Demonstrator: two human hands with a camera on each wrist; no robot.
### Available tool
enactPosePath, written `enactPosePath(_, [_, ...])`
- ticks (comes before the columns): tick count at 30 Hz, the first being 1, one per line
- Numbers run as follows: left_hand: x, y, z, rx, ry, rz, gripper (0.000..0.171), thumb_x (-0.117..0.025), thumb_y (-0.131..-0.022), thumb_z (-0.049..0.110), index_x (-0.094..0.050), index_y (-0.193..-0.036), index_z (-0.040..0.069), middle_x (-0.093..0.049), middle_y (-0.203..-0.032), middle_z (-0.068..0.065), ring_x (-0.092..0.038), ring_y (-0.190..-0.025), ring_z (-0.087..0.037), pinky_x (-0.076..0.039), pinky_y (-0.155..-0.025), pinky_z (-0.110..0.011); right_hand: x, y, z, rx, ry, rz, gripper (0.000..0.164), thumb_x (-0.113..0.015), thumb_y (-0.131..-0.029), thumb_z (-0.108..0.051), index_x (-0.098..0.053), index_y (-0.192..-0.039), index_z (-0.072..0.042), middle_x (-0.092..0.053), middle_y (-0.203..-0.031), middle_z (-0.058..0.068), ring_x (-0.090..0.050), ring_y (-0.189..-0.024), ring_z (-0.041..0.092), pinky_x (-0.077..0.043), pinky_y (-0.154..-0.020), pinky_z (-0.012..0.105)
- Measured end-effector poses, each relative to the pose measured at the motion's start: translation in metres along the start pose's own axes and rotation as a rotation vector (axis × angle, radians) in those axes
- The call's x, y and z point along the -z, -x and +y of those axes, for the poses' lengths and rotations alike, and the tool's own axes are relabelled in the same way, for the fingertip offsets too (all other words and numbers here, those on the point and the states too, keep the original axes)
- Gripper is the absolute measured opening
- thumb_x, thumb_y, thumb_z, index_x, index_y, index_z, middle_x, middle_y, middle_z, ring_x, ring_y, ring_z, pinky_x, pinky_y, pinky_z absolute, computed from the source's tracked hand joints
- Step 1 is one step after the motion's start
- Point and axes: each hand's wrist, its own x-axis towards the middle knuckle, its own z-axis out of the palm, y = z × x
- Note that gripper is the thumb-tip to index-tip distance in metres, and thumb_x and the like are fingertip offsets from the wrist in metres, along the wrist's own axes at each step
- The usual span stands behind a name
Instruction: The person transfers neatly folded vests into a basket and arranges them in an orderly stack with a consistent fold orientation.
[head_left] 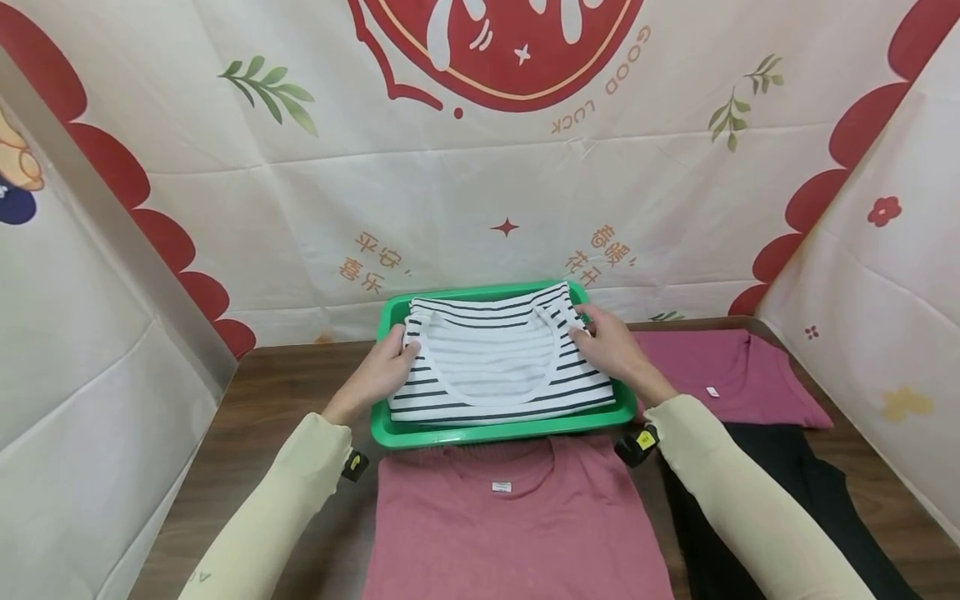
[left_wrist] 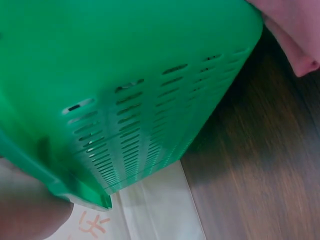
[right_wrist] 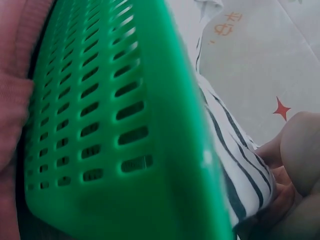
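A white shirt with black stripes (head_left: pixel 495 358), folded with its wide neckline facing up, lies in a green plastic basket (head_left: pixel 480 435). At the shirt's left edge my left hand (head_left: pixel 384 367) holds the fabric, thumb on top, right by the basket rim. My right hand (head_left: pixel 611 346) pinches the opposite edge. The right wrist view shows its fingers (right_wrist: pixel 287 195) curled round the striped cloth just beyond the rim. Only a blurred part of the left hand (left_wrist: pixel 30 205) appears in the left wrist view, beside the slotted basket wall (left_wrist: pixel 135 115); its grip is hidden there.
In front of the basket a pink T-shirt (head_left: pixel 517 533) lies spread on the wooden table (head_left: pixel 330 500). To the right are a folded magenta shirt (head_left: pixel 731 375) and a black garment (head_left: pixel 810 508). A printed white cloth (head_left: pixel 465 200) hangs behind, with side panels left and right.
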Motion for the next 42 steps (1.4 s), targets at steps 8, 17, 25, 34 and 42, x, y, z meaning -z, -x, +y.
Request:
enactPosePath(8, [0.001,-0.002,0.000,-0.005,-0.043,-0.013,0.041,-0.036,-0.108,0.028,-0.032,-0.146,0.011,-0.054,-0.122,-0.013,-0.055,-0.107,-0.024,-0.045,-0.090,-0.040,-0.002,-0.004,0.002,0.058,0.067,0.013,0.052,-0.051,-0.102,-0.021,-0.039,-0.149,-0.004,-0.060,-0.107,0.020,-0.058,-0.085,0.028,-0.048,-0.069,0.038])
enactPosePath(17, [-0.002,-0.004,0.003,-0.054,-0.226,-0.015,0.040,-0.041,-0.106,0.022,-0.038,-0.142,0.003,-0.062,-0.109,-0.014,-0.061,-0.093,-0.020,-0.051,-0.079,-0.038,-0.007,-0.002,0.002,0.127,0.131,-0.028,0.047,-0.053,-0.101,-0.018,-0.044,-0.144,0.001,-0.058,-0.128,0.027,-0.062,-0.104,0.034,-0.052,-0.083,0.047])
enactPosePath(25, [-0.003,-0.005,0.008,-0.071,-0.358,-0.025,0.034,-0.043,-0.105,0.016,-0.045,-0.130,-0.007,-0.058,-0.093,-0.014,-0.056,-0.083,-0.021,-0.048,-0.074,-0.037,-0.007,-0.001,0.002,0.137,0.172,-0.042,0.046,-0.053,-0.101,-0.016,-0.045,-0.142,0.003,-0.056,-0.131,0.029,-0.058,-0.114,0.039,-0.049,-0.091,0.054])
enactPosePath(34, [-0.005,-0.004,0.022,0.063,-0.398,-0.052,0.018,-0.043,-0.100,0.012,-0.054,-0.099,-0.002,-0.052,-0.083,-0.010,-0.053,-0.075,-0.022,-0.045,-0.068,-0.034,-0.009,-0.002,-0.001,0.149,0.229,-0.062,0.045,-0.052,-0.101,-0.015,-0.046,-0.141,0.004,-0.057,-0.131,0.029,-0.058,-0.115,0.040,-0.047,-0.093,0.055])
enactPosePath(42, [-0.015,-0.008,0.025,0.095,-0.479,-0.083,0.019,-0.043,-0.092,0.002,-0.041,-0.074,0.009,-0.036,-0.069,-0.003,-0.035,-0.059,-0.017,-0.036,-0.056,-0.031,-0.009,0.000,-0.006,0.155,0.282,-0.141,0.046,-0.048,-0.102,-0.014,-0.043,-0.144,0.003,-0.052,-0.139,0.027,-0.057,-0.119,0.040,-0.047,-0.095,0.056])
